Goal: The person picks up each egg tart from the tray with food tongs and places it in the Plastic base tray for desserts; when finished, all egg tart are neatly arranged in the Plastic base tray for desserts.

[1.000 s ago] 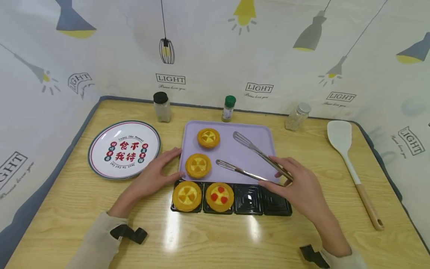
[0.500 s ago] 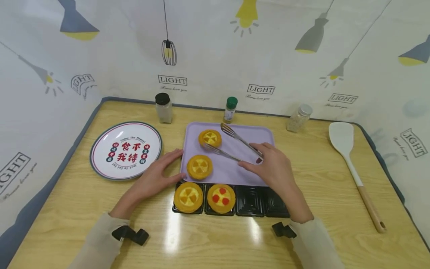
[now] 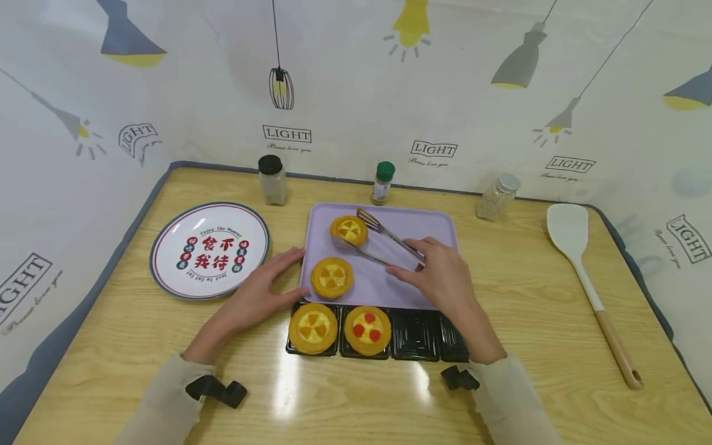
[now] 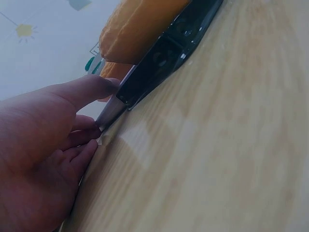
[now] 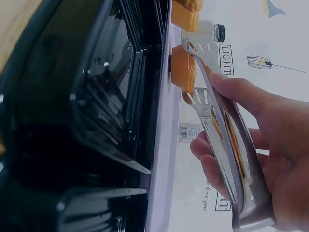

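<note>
In the head view my right hand (image 3: 445, 278) holds metal tongs (image 3: 396, 239) over a lilac tray (image 3: 431, 232). The tong tips stand on either side of the far egg tart (image 3: 349, 229); the right wrist view shows them close to its side (image 5: 182, 70), though contact is hard to tell. A second tart (image 3: 332, 278) lies nearer on the tray. My left hand (image 3: 250, 303) rests at the tray's left edge, fingers extended and thumb at the near corner. In front, a black compartment box (image 3: 415, 335) holds a tart with orange pieces (image 3: 313, 329) and one with red pieces (image 3: 368, 331).
A white plate with red lettering (image 3: 210, 250) lies at the left. Behind stand a black-capped jar (image 3: 272, 180), a green-capped bottle (image 3: 382, 183) and a silver-capped jar (image 3: 497, 196). At the right lies a white spatula with a wooden handle (image 3: 589, 284).
My right hand has moved left with the tongs, from the tray's right side to around the far tart. My left hand has stayed at the tray's edge.
</note>
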The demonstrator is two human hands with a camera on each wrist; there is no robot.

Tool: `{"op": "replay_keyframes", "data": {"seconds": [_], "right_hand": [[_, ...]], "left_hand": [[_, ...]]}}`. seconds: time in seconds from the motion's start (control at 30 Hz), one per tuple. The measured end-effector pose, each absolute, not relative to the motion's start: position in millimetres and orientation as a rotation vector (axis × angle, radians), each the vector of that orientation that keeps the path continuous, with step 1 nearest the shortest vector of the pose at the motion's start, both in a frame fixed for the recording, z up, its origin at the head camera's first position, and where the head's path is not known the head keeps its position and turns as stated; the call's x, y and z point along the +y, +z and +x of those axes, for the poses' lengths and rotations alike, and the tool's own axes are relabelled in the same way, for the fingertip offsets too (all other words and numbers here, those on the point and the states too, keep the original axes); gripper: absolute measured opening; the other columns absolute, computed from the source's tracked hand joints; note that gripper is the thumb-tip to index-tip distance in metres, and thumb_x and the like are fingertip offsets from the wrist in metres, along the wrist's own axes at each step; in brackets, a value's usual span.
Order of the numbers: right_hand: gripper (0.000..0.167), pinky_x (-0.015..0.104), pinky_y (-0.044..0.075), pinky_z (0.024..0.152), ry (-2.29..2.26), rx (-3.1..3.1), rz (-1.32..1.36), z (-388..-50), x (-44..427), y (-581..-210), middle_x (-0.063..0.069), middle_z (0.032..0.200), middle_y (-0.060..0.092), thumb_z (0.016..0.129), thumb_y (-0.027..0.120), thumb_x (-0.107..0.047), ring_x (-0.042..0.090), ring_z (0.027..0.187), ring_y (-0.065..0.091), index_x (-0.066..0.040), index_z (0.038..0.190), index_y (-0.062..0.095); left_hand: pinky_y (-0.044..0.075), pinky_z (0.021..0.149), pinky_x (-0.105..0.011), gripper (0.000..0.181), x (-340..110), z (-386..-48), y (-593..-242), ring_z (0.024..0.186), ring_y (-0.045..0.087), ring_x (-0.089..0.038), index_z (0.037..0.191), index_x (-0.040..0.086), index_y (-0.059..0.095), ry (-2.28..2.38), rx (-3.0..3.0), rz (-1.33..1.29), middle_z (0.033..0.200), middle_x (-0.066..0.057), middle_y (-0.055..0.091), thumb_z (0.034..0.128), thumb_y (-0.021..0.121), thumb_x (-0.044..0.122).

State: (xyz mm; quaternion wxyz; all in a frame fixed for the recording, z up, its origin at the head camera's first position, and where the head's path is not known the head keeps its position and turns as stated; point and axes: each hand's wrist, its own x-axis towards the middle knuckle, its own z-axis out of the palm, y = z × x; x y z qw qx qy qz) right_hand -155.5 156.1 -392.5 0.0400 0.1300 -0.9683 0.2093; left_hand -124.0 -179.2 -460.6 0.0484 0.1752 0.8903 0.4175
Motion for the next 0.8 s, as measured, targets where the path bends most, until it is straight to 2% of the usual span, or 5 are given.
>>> {"op": "replay_keyframes", "data": {"seconds": [0.53, 0.8], "right_hand": [[0.056, 0.034, 0.046, 0.054, 0.682, -2.862, 0.429, -156, 160, -395, 0.009, 0.092, 0.068, 0.078, 0.081, -0.048, 0.018, 0.066, 0.055, -0.009, 0.116, 0.071], [0.055, 0.032, 0.043, 0.052, 0.683, -2.794, 0.461, -151, 176, -382, 0.004, 0.087, 0.067, 0.078, 0.081, -0.047, 0.016, 0.064, 0.055, -0.010, 0.116, 0.072]], "left_hand": [[0.022, 0.115, -0.054, 0.073, -178, -124, -461, 0.143, 0.026, -0.027, 0.151, 0.022, 0.039, 1.276, 2.716, 0.536, 0.157, -0.005, 0.031, 0.0893, 0.070, 0.045], [0.021, 0.115, -0.054, 0.074, -179, -125, -461, 0.144, 0.025, -0.029, 0.152, 0.022, 0.038, 1.243, 2.724, 0.529, 0.157, -0.005, 0.030, 0.0892, 0.069, 0.047]]}}
